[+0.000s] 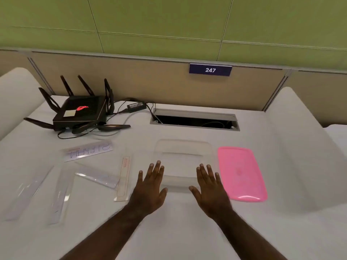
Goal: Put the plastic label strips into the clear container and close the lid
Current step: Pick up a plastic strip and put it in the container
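Clear container [185, 162] open, mid worktop [187, 231], nothing visible inside. Pink lid [242, 173] flat just right of it. Label strips [88, 151] scattered to left, one [124, 179] near left hand [150, 188]. Right hand [211, 188] at container's near right corner. Both grips spread flat, palms down, holding nothing. Black router [80, 111] far left.

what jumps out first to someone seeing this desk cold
The bright pink lid stands out first, lying flat just right of the clear container, which is open and looks empty. Both open hands, left hand and right hand, hover at the container's near corners. At far left sits a black router with spiky antennas.
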`<action>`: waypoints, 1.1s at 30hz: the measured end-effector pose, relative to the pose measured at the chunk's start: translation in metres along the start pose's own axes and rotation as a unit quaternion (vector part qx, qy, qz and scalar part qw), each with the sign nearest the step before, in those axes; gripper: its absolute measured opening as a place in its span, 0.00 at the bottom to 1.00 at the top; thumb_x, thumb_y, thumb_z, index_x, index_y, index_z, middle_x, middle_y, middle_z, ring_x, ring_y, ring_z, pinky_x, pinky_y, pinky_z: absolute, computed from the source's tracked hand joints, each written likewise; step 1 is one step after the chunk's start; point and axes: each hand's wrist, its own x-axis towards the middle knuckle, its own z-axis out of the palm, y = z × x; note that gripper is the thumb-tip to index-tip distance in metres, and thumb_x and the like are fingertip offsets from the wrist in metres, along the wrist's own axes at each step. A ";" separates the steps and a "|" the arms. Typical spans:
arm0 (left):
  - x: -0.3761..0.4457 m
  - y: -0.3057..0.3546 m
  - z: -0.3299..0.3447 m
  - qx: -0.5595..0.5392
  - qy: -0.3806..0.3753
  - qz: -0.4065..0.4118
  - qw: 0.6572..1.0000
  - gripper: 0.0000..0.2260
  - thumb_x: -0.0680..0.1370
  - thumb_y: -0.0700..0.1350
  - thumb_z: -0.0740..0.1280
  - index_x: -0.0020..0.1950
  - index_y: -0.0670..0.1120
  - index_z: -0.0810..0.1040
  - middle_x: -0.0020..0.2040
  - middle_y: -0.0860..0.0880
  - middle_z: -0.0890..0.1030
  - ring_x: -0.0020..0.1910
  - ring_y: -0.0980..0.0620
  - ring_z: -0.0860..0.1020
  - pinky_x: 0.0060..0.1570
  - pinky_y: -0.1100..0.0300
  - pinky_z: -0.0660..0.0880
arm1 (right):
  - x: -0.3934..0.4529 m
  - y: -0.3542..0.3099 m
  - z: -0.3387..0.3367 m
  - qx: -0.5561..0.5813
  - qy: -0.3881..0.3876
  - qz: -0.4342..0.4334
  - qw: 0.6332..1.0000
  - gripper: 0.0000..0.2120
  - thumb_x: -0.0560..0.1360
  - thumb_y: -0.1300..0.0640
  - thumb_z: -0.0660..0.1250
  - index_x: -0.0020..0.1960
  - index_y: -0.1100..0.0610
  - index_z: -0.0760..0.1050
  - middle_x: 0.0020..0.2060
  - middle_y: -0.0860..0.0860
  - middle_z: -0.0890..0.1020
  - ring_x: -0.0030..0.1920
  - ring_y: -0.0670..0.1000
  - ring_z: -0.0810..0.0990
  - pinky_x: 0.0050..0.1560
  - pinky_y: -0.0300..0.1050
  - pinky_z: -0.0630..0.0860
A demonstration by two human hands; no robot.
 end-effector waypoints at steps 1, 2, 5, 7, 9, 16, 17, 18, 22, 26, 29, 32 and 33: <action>-0.001 0.001 -0.001 0.006 0.001 0.001 1.000 0.33 0.79 0.61 0.49 0.78 0.50 0.40 0.78 0.51 0.34 0.78 0.48 0.38 0.75 0.43 0.40 | 0.000 0.000 -0.001 -0.005 0.007 -0.001 1.000 0.34 0.79 0.36 0.42 0.76 0.52 0.34 0.77 0.48 0.37 0.74 0.49 0.28 0.73 0.47 0.32; 0.000 0.001 -0.002 0.002 0.000 -0.001 1.000 0.33 0.79 0.60 0.49 0.78 0.50 0.40 0.78 0.51 0.34 0.78 0.48 0.38 0.75 0.43 0.40 | 0.000 0.001 -0.002 -0.010 0.003 -0.001 1.000 0.34 0.79 0.36 0.42 0.76 0.52 0.34 0.77 0.49 0.37 0.74 0.49 0.29 0.73 0.47 0.32; 0.001 0.001 -0.002 -0.011 0.005 0.003 1.000 0.33 0.79 0.60 0.50 0.79 0.51 0.40 0.78 0.51 0.34 0.78 0.49 0.37 0.75 0.43 0.40 | -0.001 -0.001 -0.004 -0.012 0.002 0.006 1.000 0.34 0.80 0.37 0.44 0.77 0.53 0.37 0.77 0.49 0.39 0.75 0.51 0.31 0.74 0.49 0.33; 0.000 -0.001 -0.002 -0.015 0.009 0.003 1.000 0.33 0.79 0.60 0.50 0.78 0.51 0.39 0.78 0.51 0.33 0.77 0.49 0.36 0.74 0.44 0.39 | -0.001 -0.005 -0.007 -0.017 -0.001 0.005 1.000 0.34 0.80 0.37 0.43 0.77 0.53 0.36 0.77 0.49 0.38 0.76 0.51 0.31 0.75 0.50 0.34; -0.001 -0.006 -0.002 -0.029 0.023 -0.002 0.999 0.33 0.79 0.59 0.52 0.79 0.51 0.39 0.78 0.51 0.34 0.77 0.49 0.36 0.74 0.45 0.40 | 0.002 -0.010 -0.010 -0.009 -0.002 -0.003 1.000 0.33 0.80 0.38 0.44 0.77 0.53 0.36 0.77 0.49 0.38 0.75 0.50 0.31 0.75 0.49 0.34; -0.016 -0.052 -0.003 -0.060 0.056 -0.096 0.992 0.33 0.80 0.58 0.52 0.79 0.48 0.40 0.78 0.49 0.36 0.78 0.48 0.38 0.75 0.44 0.44 | 0.031 -0.079 -0.024 0.046 0.021 -0.091 0.995 0.33 0.80 0.38 0.44 0.78 0.53 0.39 0.77 0.47 0.39 0.76 0.48 0.31 0.76 0.47 0.36; -0.020 -0.061 -0.003 -0.061 0.055 -0.116 0.990 0.33 0.80 0.58 0.52 0.79 0.47 0.41 0.79 0.48 0.37 0.78 0.48 0.39 0.75 0.44 0.45 | 0.036 -0.092 -0.024 0.052 0.020 -0.107 0.993 0.33 0.80 0.38 0.44 0.78 0.53 0.39 0.77 0.47 0.39 0.76 0.48 0.32 0.75 0.47 0.36; -0.024 -0.069 -0.002 -0.064 0.051 -0.136 0.987 0.33 0.80 0.58 0.52 0.79 0.46 0.41 0.79 0.47 0.38 0.78 0.47 0.40 0.75 0.44 0.45 | 0.041 -0.105 -0.023 0.055 0.019 -0.125 0.990 0.33 0.80 0.38 0.44 0.79 0.53 0.40 0.77 0.47 0.39 0.76 0.48 0.33 0.75 0.46 0.36; -0.042 -0.097 0.001 -0.085 0.044 -0.203 0.974 0.32 0.81 0.56 0.53 0.79 0.44 0.44 0.80 0.46 0.44 0.79 0.45 0.44 0.75 0.42 0.48 | 0.057 -0.157 -0.007 0.060 0.002 -0.194 0.979 0.32 0.81 0.40 0.46 0.79 0.55 0.43 0.78 0.49 0.43 0.77 0.49 0.37 0.75 0.47 0.38; -0.058 -0.110 0.007 -0.095 0.056 -0.230 0.967 0.28 0.81 0.55 0.54 0.78 0.44 0.55 0.79 0.46 0.57 0.78 0.45 0.52 0.76 0.43 0.48 | 0.065 -0.189 0.026 0.034 -0.063 -0.246 0.967 0.30 0.82 0.52 0.53 0.78 0.59 0.45 0.79 0.55 0.48 0.78 0.54 0.44 0.72 0.46 0.38; -0.065 -0.111 0.010 -0.108 0.091 -0.223 0.965 0.23 0.80 0.55 0.58 0.72 0.46 0.70 0.72 0.47 0.72 0.74 0.45 0.65 0.75 0.45 0.50 | 0.070 -0.201 0.045 0.049 -0.139 -0.215 0.965 0.31 0.81 0.55 0.55 0.78 0.58 0.45 0.79 0.55 0.48 0.78 0.55 0.45 0.71 0.47 0.40; -0.061 -0.108 0.008 -0.125 0.107 -0.236 0.958 0.20 0.78 0.57 0.62 0.64 0.48 0.78 0.62 0.48 0.81 0.62 0.47 0.78 0.70 0.49 0.64 | 0.073 -0.204 0.053 0.055 -0.177 -0.193 0.963 0.32 0.80 0.57 0.58 0.78 0.57 0.46 0.79 0.54 0.49 0.78 0.56 0.46 0.74 0.52 0.46; -0.059 -0.107 0.007 -0.127 0.102 -0.247 0.955 0.20 0.78 0.58 0.62 0.63 0.48 0.80 0.61 0.48 0.82 0.59 0.48 0.80 0.66 0.50 0.69 | 0.074 -0.203 0.054 0.056 -0.180 -0.192 0.963 0.32 0.79 0.58 0.58 0.78 0.57 0.46 0.79 0.54 0.50 0.78 0.57 0.46 0.75 0.53 0.48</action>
